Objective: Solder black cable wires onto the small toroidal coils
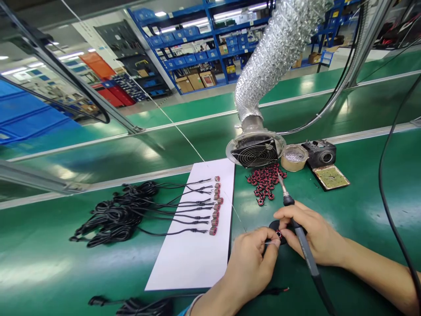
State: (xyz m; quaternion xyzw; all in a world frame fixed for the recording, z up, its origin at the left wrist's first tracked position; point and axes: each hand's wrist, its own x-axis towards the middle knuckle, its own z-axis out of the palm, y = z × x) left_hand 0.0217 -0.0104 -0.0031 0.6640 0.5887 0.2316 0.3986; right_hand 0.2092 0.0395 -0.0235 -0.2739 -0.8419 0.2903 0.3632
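Observation:
My right hand [314, 235] is closed around a soldering iron [304, 245], its metal tip pointing up and away towards the exhaust intake. The thumb and forefinger of that hand also reach a small red-and-black wound ring [279, 234] on a round black base [272, 225]. From the other side, my left hand [251, 259] pinches a thin silvery strand, apparently solder wire [268, 242], close to the ring. The fingers partly cover the ring and base. A pile of similar small rings [266, 180] lies beyond my hands.
An exhaust intake with fan grille [256, 153] hangs over the pile. Behind it stand a tape roll [294, 158] and an iron stand [320, 153] with a sponge tray [330, 177]. Leftward, a white board [187, 263] bears several metal cylinders [216, 208] and ends of black cables [115, 219].

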